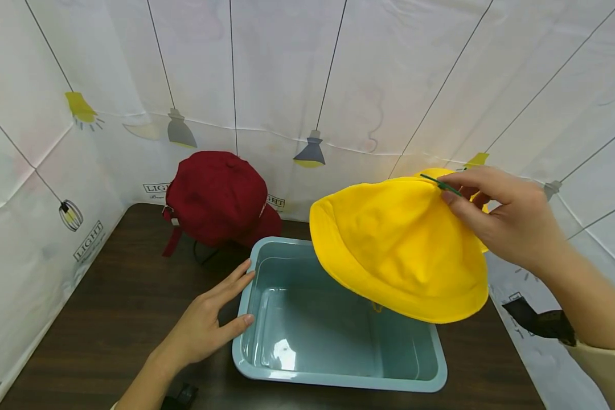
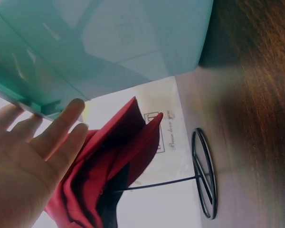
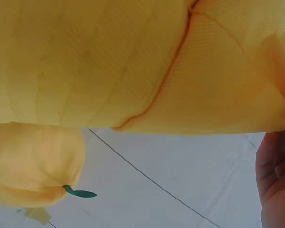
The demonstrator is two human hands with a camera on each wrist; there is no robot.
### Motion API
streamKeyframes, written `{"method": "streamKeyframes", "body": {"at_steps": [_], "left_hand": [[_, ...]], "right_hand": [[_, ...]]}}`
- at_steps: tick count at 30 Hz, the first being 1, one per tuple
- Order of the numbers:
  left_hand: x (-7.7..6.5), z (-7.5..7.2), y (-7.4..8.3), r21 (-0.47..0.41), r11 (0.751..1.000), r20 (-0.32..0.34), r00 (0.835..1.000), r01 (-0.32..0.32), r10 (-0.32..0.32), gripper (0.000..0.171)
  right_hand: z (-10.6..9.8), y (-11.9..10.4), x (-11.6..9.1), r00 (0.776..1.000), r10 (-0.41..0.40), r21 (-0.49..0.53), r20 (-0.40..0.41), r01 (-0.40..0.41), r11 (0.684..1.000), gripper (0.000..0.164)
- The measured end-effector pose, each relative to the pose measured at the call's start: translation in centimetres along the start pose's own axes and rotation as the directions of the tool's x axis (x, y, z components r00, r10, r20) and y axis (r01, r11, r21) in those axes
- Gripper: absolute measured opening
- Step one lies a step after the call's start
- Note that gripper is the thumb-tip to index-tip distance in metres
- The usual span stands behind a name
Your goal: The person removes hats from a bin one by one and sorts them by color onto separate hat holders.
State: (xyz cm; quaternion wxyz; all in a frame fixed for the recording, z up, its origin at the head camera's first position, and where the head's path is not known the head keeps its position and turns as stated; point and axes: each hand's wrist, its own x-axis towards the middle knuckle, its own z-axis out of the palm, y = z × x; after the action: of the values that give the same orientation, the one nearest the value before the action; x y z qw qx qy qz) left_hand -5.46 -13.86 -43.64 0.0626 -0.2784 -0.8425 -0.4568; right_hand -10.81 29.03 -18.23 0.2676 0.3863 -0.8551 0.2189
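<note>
My right hand [image 1: 507,216] pinches a yellow bucket hat [image 1: 389,245] near its crown, where a small green leaf [image 1: 441,185] shows at the fingertips. The hat hangs tilted over the back right part of a light blue plastic bin [image 1: 338,382], with its brim spread toward the front left. In the right wrist view, its yellow cloth [image 3: 85,61] fills the top. My left hand [image 1: 205,319] has its fingers extended, with the fingertips at the bin's left rim. The left wrist view shows these fingers [image 2: 61,126] beside the bin wall [image 2: 147,42].
A dark red cap [image 1: 217,196] sits on a black wire stand [image 2: 206,175] behind the bin on the left. More yellow cloth with a green leaf [image 3: 80,192] appears behind the held hat. Printed white sheeting [image 1: 266,68] surrounds the dark wooden table [image 1: 82,319].
</note>
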Motion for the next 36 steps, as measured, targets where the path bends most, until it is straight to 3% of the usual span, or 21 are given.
{"method": "streamKeyframes", "body": {"at_steps": [2,7,13,17,26,31,36], "left_hand": [[0.0,0.0,0.0,-0.006,1.0,0.004,1.0,0.004,-0.004,0.072],[-0.1,0.0,-0.1,-0.015,1.0,0.008,1.0,0.014,-0.014,0.072],[-0.2,-0.1,-0.1,-0.02,1.0,0.01,1.0,0.017,-0.017,0.071],[-0.1,-0.1,-0.1,-0.024,1.0,0.009,1.0,0.013,-0.013,0.071],[-0.2,-0.1,-0.1,-0.025,1.0,0.006,1.0,0.016,-0.015,0.07],[-0.2,-0.1,-0.1,-0.018,1.0,0.008,1.0,0.017,-0.016,0.07],[-0.1,-0.1,-0.1,-0.009,1.0,0.007,1.0,0.006,-0.006,0.071]], "right_hand": [[-0.4,0.1,0.1,1.0,0.03,-0.038,0.0,-0.03,0.999,0.024],[-1.2,0.5,0.5,0.994,0.11,-0.142,-0.027,-0.113,0.983,0.04],[-2.4,1.5,0.9,0.985,0.151,-0.193,-0.077,-0.163,0.967,0.026],[-2.9,2.1,1.2,0.979,0.178,-0.229,-0.098,-0.196,0.954,0.028],[-3.9,3.1,1.9,0.955,0.268,-0.273,-0.127,-0.293,0.916,0.026],[-4.7,3.9,2.3,0.923,0.355,-0.288,-0.147,-0.383,0.878,0.031],[-5.5,5.1,2.8,0.919,0.331,-0.255,-0.214,-0.379,0.889,0.028]]}}
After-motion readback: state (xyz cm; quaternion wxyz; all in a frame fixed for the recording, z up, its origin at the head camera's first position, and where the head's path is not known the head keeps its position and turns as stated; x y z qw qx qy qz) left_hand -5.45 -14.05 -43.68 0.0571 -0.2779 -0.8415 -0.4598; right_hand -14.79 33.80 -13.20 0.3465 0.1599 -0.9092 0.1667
